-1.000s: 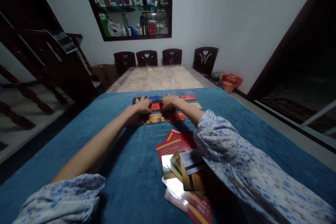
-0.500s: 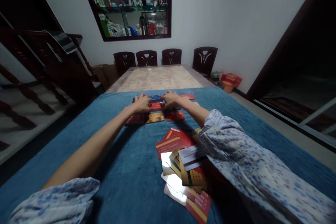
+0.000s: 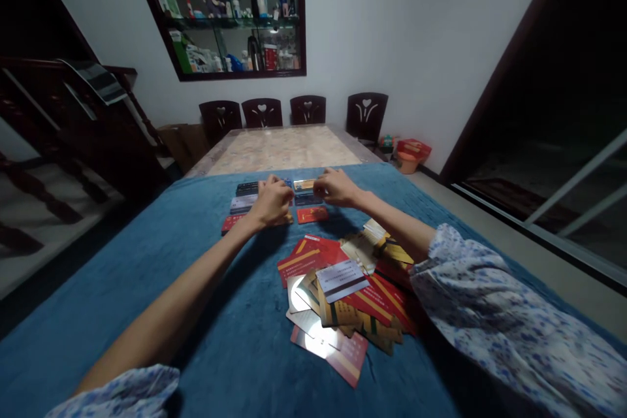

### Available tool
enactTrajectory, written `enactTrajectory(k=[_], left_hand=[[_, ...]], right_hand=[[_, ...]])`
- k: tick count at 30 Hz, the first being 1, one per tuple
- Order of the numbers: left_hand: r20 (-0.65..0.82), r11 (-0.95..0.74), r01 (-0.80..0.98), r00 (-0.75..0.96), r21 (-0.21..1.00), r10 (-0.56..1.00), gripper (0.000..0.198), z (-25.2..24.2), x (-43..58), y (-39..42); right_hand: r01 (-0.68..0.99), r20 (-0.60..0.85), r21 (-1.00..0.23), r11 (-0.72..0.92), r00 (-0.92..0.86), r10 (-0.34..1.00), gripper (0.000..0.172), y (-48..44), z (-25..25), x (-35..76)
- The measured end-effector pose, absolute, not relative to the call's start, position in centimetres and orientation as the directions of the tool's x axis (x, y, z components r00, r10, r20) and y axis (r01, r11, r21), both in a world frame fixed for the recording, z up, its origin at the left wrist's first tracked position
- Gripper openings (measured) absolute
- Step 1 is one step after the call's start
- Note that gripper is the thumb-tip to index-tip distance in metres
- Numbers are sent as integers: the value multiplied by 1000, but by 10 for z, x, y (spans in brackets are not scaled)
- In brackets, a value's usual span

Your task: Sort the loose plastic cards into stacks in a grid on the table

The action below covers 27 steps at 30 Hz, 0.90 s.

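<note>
My left hand [image 3: 273,201] is over the middle of the laid-out cards, fingers curled and pressed together. Its fingertips point down and hide what lies beneath. My right hand [image 3: 337,188] is at the right end of a gold card [image 3: 304,185], fingers bent down onto its edge. Below that is a dark blue card [image 3: 307,199], and nearer me a red card [image 3: 312,214]. Left of my left hand lie a black card [image 3: 247,188], a silver-grey card [image 3: 243,204] and another red card [image 3: 231,222]. A blue card behind my left hand is mostly covered.
Closer to me, a loose heap of red, gold and white cards [image 3: 343,281] spreads under my right forearm. A blue cloth [image 3: 220,339] covers this part of the table [image 3: 274,144]. Several dark chairs [image 3: 307,110] stand beyond, with a shelf cabinet [image 3: 235,25] in the wall.
My hands have moved from around the red card in the middle column to the right-hand column. The view has turned slightly right, uncovering more of the heap and the left-hand cards.
</note>
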<state>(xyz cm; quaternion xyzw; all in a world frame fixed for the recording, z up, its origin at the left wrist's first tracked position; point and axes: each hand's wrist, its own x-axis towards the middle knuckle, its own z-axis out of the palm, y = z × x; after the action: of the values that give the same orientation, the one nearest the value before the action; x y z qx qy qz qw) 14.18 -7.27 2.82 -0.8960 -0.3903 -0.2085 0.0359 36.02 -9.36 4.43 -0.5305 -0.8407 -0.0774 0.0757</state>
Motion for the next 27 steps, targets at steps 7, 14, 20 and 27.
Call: enactTrajectory(k=[7,14,20,27], left_hand=[[441,-744,660,640,106,629,24,25,167,-103],[426,-804,582,701,123,572,21,18,194,-129],[401,-835,534,741,133,538,23,14,216,-152],[311,-865,488,809,116,498,20,12,242,-169]], right_hand=[[902,278,27,431,-421,863,19,-133,32,392],[914,327,18,404,-387,862,18,-170,24,424],[916,396,-1,401,-368,842,16,-198,10,452],[928,411,-38,370,-324,853,15,-225,-12,483]])
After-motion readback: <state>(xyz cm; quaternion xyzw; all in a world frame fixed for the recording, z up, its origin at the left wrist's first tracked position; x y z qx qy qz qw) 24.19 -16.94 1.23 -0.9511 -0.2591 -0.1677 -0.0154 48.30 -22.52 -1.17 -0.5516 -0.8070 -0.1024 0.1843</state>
